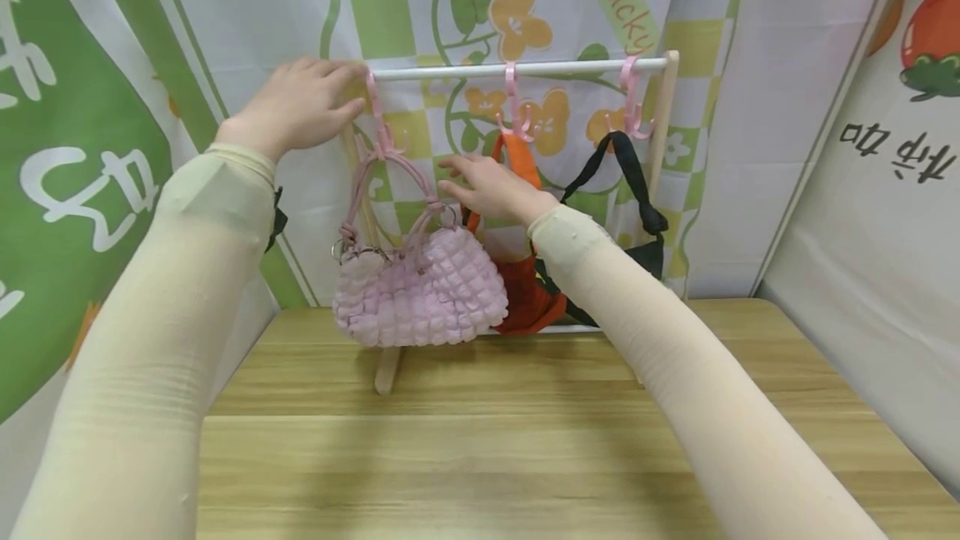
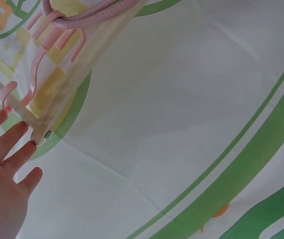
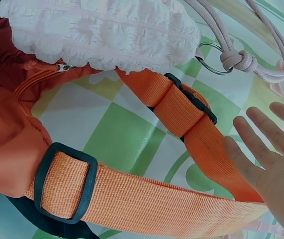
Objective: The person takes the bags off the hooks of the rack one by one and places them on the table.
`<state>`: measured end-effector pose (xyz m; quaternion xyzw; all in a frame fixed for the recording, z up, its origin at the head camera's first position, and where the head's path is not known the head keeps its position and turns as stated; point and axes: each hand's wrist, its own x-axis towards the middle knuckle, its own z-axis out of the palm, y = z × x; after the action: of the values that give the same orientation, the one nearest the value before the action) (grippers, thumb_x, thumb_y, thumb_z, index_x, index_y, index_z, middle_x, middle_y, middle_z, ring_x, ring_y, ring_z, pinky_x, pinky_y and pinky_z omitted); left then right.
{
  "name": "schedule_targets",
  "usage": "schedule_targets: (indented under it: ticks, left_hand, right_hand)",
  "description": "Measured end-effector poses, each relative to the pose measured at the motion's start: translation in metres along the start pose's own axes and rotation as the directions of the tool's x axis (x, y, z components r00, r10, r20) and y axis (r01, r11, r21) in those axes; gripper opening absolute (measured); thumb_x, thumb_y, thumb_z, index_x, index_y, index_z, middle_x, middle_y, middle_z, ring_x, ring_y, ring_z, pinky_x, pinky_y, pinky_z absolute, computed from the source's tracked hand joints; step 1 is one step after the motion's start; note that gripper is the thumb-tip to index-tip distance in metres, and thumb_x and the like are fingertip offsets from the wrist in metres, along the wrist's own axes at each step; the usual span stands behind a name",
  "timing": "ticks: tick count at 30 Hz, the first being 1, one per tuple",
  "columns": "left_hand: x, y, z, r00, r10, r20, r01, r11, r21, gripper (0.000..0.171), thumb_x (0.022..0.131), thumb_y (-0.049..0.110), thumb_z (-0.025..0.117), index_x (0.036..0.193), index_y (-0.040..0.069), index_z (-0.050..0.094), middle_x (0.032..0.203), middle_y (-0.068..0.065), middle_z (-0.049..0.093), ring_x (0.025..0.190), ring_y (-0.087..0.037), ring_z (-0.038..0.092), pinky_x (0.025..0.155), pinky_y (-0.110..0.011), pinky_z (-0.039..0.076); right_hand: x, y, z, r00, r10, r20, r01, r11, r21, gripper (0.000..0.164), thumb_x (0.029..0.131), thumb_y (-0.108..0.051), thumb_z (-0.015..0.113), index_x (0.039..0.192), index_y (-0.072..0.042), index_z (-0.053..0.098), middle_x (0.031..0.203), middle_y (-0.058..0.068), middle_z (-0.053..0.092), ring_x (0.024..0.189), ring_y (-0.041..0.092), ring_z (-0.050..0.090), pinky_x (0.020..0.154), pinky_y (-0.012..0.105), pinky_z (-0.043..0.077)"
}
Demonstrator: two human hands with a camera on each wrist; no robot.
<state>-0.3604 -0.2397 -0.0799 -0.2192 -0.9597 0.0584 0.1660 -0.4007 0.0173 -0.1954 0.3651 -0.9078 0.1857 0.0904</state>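
A pink puffy quilted handbag (image 1: 420, 298) hangs by its knotted cord handles from the left pink hook (image 1: 384, 138). My left hand (image 1: 300, 102) is at the left end of the white rod (image 1: 450, 72). In the left wrist view its spread fingers are right at the rod end and the wooden post (image 2: 74, 74). To the right of the handbag's handles, my right hand (image 1: 495, 188) holds nothing, its fingers extended. The right wrist view shows this hand next to the orange strap (image 3: 172, 199) of an orange bag (image 3: 7, 119).
Farther right, a black bag (image 1: 648, 258) hangs from the right pink hook (image 1: 632, 102). The middle hook (image 1: 513, 107) carries the orange strap. The rack stands at the back of a wooden table (image 1: 480, 457), before a printed curtain (image 1: 750, 65).
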Motion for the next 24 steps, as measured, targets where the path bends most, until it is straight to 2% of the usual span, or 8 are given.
schedule_targets:
  ticks: [5,16,24]
  left_hand:
    - [0.000,0.001,0.000,1.000,0.008,0.006,-0.008,1.000,-0.001,0.060,0.102,0.041,0.025,0.152,0.011,0.013,0.155,-0.024,0.017,0.140,-0.049,0.015,0.115,-0.060,0.006]
    - [0.000,-0.001,0.002,1.000,-0.006,0.008,0.006,1.000,-0.011,0.060,0.102,0.042,0.025,0.153,0.012,0.011,0.155,-0.023,0.015,0.141,-0.049,0.012,0.115,-0.061,0.005]
    - [0.000,-0.002,0.005,1.000,-0.012,-0.008,0.012,1.000,-0.018,0.060,0.102,0.042,0.025,0.153,0.013,0.011,0.156,-0.023,0.015,0.141,-0.048,0.012,0.113,-0.064,0.007]
  right_hand:
    - [0.000,0.000,0.000,1.000,0.004,0.003,-0.004,1.000,0.001,0.054,0.100,-0.044,0.040,0.146,-0.016,0.036,0.140,0.009,0.048,0.125,0.023,0.050,0.103,0.037,0.043]
    - [0.006,-0.002,0.008,1.000,-0.016,-0.023,0.018,0.998,0.064,0.049,0.101,-0.033,0.044,0.144,-0.012,0.038,0.137,0.011,0.050,0.122,0.023,0.051,0.100,0.036,0.045]
    - [0.010,-0.005,0.013,1.000,0.006,0.002,-0.006,0.990,0.139,0.050,0.101,-0.039,0.040,0.145,-0.015,0.036,0.136,0.008,0.052,0.121,0.020,0.053,0.100,0.035,0.045]
